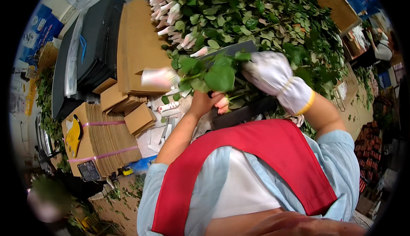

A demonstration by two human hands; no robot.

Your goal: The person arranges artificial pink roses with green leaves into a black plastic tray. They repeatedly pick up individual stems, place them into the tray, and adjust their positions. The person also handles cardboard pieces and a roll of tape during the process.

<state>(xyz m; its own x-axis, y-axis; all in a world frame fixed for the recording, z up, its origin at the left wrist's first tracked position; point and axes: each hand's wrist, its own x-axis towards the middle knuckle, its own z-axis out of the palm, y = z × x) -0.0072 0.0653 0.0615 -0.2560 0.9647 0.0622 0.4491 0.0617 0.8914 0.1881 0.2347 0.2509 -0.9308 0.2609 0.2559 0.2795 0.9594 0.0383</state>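
My bare left hand (202,104) is closed beside a pink rose bloom (222,103), apparently around its stem; leaves partly cover the fingers. A second rose in a white-and-pink sleeve (161,78), smeared by motion, lies just left of that hand. Its leafy stem (220,78) runs rightward to my right hand (268,73), which wears a white glove with a yellow cuff. The glove's fingers look closed on the stem, though leaves and blur hide the tips. Behind the leaves is a dark ridged board (232,53); a dark bar (245,111) lies below them.
A large heap of leafy rose stems (265,14) fills the far side, with sleeved blooms (173,14) at its left. Cardboard sheets (139,43), black folded boxes (98,39) and a strapped cardboard bundle (104,133) with a yellow glove (74,136) stand left. White scraps (168,127) litter the table.
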